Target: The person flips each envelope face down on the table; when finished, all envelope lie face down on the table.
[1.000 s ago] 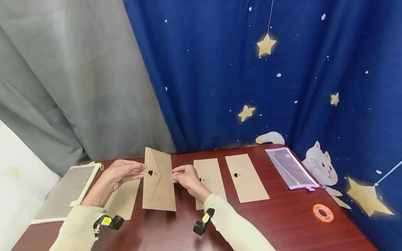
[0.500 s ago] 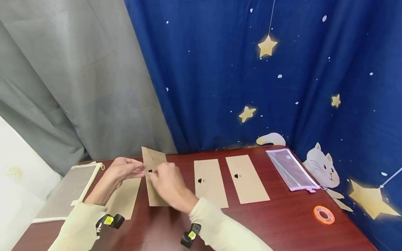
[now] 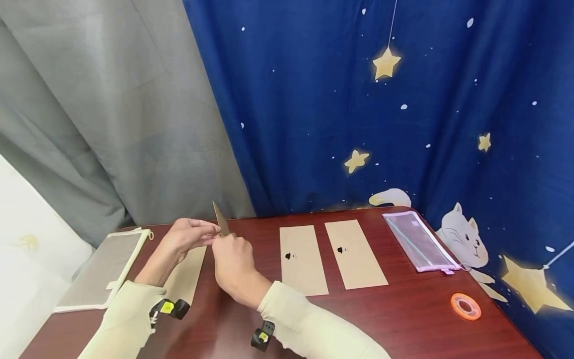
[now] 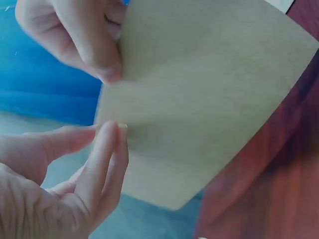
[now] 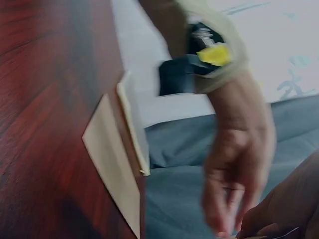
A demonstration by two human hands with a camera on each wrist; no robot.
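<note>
A kraft-paper envelope (image 4: 214, 99) is up off the table, seen almost edge-on in the head view, where much of it is hidden behind the right hand. My left hand (image 3: 184, 242) pinches its edge between thumb and fingertips. Close by, my right hand (image 3: 237, 267) grips the same edge, its thumb pressed on the paper in the left wrist view. Another brown envelope (image 3: 192, 274) lies beneath the left wrist, partly covered. To the right, two envelopes with small black hat prints (image 3: 305, 267) lie side by side on the table.
A mesh zip pouch with pale trim (image 3: 100, 269) is at the table's left. On the right are a purple-edged zip pouch (image 3: 417, 244) with a thin stick inside and an orange ring-shaped roll (image 3: 465, 306). Grey and blue curtains (image 3: 305, 99) hang behind the dark red table (image 3: 358, 319).
My right hand has let go of the envelope's right edge, crossed left and taken hold beside my left hand. The envelope has turned from facing me to nearly edge-on.
</note>
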